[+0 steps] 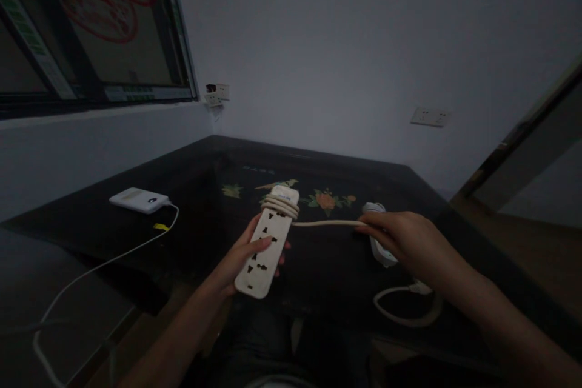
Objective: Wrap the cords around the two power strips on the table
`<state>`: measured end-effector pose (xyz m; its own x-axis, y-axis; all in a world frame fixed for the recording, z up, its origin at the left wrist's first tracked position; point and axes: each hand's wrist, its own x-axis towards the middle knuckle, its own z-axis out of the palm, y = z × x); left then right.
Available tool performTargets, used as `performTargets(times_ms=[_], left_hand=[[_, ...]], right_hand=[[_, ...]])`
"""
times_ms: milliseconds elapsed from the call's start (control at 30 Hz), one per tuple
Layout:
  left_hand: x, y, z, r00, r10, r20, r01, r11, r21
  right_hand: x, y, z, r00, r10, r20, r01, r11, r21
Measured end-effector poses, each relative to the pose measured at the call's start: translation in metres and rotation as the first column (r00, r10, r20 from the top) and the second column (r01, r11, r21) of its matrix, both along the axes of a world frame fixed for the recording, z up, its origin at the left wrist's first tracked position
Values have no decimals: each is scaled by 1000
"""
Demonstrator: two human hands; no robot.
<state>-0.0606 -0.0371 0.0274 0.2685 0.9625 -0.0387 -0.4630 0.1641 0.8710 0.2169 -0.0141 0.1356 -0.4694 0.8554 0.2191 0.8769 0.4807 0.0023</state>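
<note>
A white power strip (259, 267) is tilted in the grip of my left hand (243, 254), its socket side facing me and my thumb lying across it. Several turns of its cord (280, 207) are wound around the far end. From there a straight length of cord (325, 224) runs right to my right hand (391, 230), whose fingers are pinched on it. Partly hidden behind that hand, a second white power strip (378, 248) lies on the table. Below my right forearm the loose cord (402, 320) curves round to a plug (419, 287).
The dark table (195, 163) has painted flowers (326, 200) on its top. At left lies a white device (140, 200) with a thin cable (113, 253) hanging over the edge, beside a yellow tag (160, 227). A wall socket (430, 117) and a window (131, 24) are beyond.
</note>
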Motion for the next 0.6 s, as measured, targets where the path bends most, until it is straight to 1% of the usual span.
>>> performTargets(times_ms=[100,200,267,367,433,533,600], left_hand=[[0,-10,-1,998,33,47,-32,999,-11],[-2,-18,-1,994,-1,111,7,999,-49],[-4,-21,0,987,-27,161,39,996,-76],[-7,-21,1,980,-9,197,31,994,-106],[-8,-20,-1,982,10,191,13,993,-120],[-7,-16,-7,992,10,128,5,993,-118],[-4,-11,-13,998,5,60,2,993,-120]], right_hand=[[9,4,-11,998,-46,-34,44,998,-55],[17,4,-23,997,-32,-67,25,994,-105],[21,0,-30,999,-24,-49,19,994,-107],[27,-9,-36,995,-98,10,98,993,-61],[30,-16,-38,992,-124,-2,124,992,-33],[32,-28,-36,993,-72,-91,70,997,-33],[28,-38,-30,985,-34,-167,29,999,-32]])
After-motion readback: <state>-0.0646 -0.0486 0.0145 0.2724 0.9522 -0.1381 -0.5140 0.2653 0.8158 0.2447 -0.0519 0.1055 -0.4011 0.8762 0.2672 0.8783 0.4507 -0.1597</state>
